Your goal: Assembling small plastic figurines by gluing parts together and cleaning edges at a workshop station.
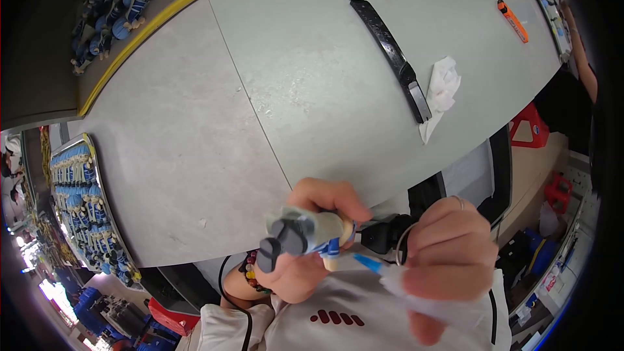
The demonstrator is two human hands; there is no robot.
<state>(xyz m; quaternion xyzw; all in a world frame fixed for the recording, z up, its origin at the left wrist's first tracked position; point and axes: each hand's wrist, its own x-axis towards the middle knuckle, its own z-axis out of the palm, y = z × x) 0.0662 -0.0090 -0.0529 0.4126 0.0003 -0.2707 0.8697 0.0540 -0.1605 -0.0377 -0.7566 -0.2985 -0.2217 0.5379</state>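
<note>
My left hand (296, 281), with a beaded bracelet at its wrist, is closed around a small figurine (311, 226). The figurine lies tilted, its dark grey feet toward the upper left, with pale and blue parts showing between my fingers. Closed around a soft, whitish squeeze bottle (394, 281) is my right hand (452, 244). The bottle's blue pointed nozzle (368, 262) aims at the figurine's blue part, close to it; whether they touch I cannot tell. A thin metal ring (400, 244) shows by my right fingers, beside a black object (382, 234) whose kind is unclear.
On the grey table (175, 143) lie a long black utility knife (390, 49), a crumpled white tissue (444, 88) and an orange cutter (513, 21). A tray (97, 182) of blue figurines stands left; more figurines (120, 13) lie beyond a yellow edge. Another person's arm (580, 58) shows far right.
</note>
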